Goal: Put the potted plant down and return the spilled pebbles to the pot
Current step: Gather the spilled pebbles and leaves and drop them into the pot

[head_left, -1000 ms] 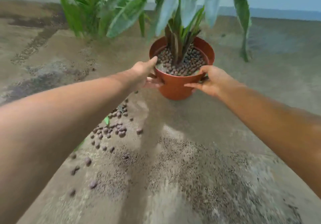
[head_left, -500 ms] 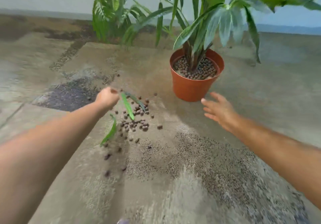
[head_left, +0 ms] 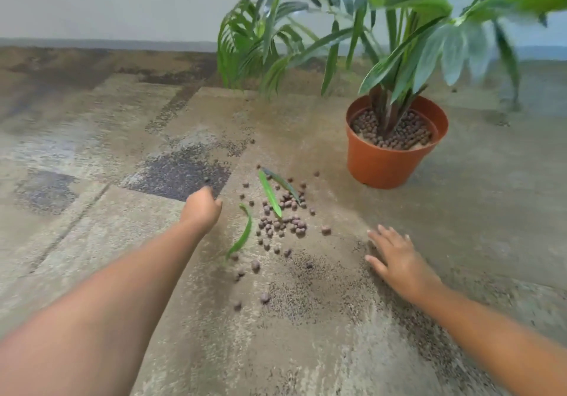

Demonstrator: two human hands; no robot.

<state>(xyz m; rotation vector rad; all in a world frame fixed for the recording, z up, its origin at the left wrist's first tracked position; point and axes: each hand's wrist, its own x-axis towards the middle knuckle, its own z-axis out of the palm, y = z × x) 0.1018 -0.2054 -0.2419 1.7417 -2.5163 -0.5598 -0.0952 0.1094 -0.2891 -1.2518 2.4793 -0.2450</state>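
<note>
Both hands have left the round terracotta-coloured plastic pot (head_left: 386, 162) since a second ago, and I see it standing upright on the mottled concrete floor (head_left: 399, 349). Left hand (head_left: 201, 210) hovers loosely curled, right hand (head_left: 399, 262) spread flat, both empty. Small brown clay pebbles (head_left: 283, 222) and three fallen green leaves (head_left: 270, 194) lie between them, so I judge the gathering not yet begun.
</note>
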